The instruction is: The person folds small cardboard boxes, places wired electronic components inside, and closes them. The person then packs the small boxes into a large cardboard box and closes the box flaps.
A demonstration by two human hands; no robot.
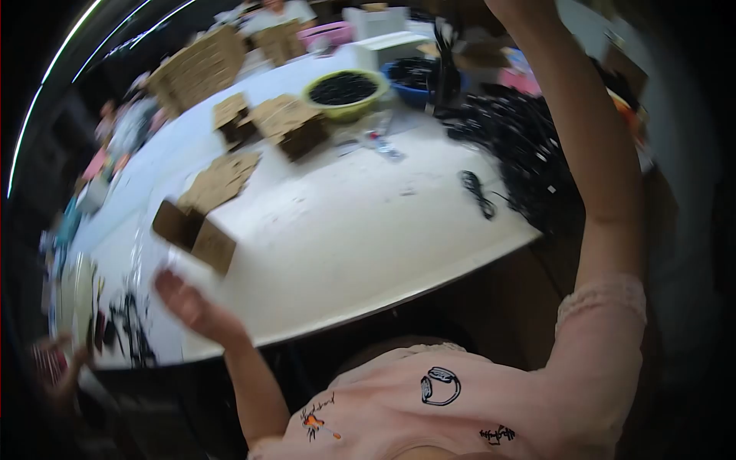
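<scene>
My left hand (190,305) is raised over the near left part of the white table (330,268). It is blurred, with its fingers stretched out and nothing visible in them. Just beyond it is an open cardboard box (213,244) lying on the table, apart from the hand as far as I can see. My right arm reaches up along the right side, and only the base of my right hand (523,9) shows at the top edge. Its fingers are out of view. Below that hand stands an upright bunch of black cables (445,65).
A large heap of black cables (514,138) covers the table's right side, beside a single coiled cable (478,195). Farther back are flat cardboard pieces (222,180), stacked boxes (287,123), a yellow-green bowl (349,113) and a blue bowl (402,92). Other people are around the table.
</scene>
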